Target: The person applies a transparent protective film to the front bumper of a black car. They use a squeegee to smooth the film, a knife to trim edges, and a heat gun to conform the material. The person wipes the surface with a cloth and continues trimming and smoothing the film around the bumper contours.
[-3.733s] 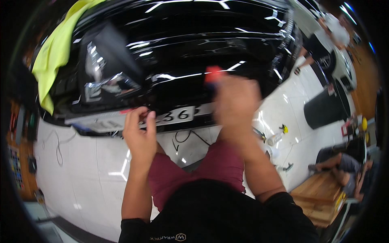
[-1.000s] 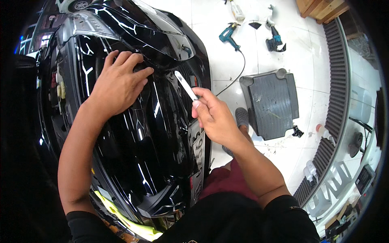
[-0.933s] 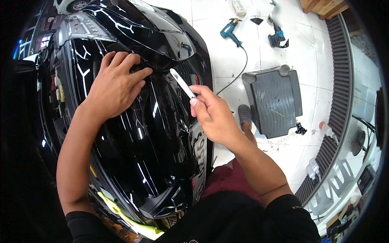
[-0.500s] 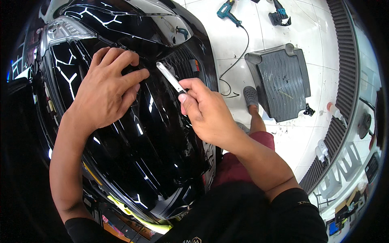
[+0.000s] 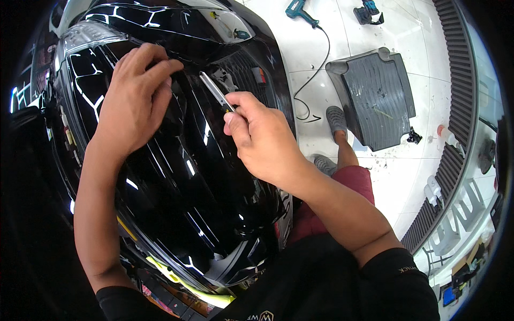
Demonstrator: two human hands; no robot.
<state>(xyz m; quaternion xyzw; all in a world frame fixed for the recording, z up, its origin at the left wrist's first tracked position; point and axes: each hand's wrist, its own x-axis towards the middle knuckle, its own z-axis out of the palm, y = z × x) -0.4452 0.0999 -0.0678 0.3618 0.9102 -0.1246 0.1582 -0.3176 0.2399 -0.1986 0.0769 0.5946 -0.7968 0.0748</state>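
My right hand (image 5: 262,140) is closed around a slim silver utility knife (image 5: 216,92). The knife slants up and to the left over a glossy black car bumper (image 5: 176,208), beside a vent with dark mesh. Whether a blade sticks out of its tip is too small to tell. Further left, my left hand (image 5: 131,99) rests against the black panel below the headlight (image 5: 93,36). Its fingers are curled, with the thumb drawn in under the index finger. What they pinch, if anything, is hidden.
A grey ribbed floor mat (image 5: 380,101) lies on white tiles to the right. Beyond it are a corded teal heat gun (image 5: 302,13) and a teal-black cordless tool (image 5: 368,13). White bottles (image 5: 432,190) stand near a dark grate (image 5: 455,80). A yellow-green strip (image 5: 182,283) runs along the lower left.
My left hand has shifted slightly up and left, its fingers drawn closer together. The knife in my right hand has moved a little up and left. The whole view has tilted slightly.
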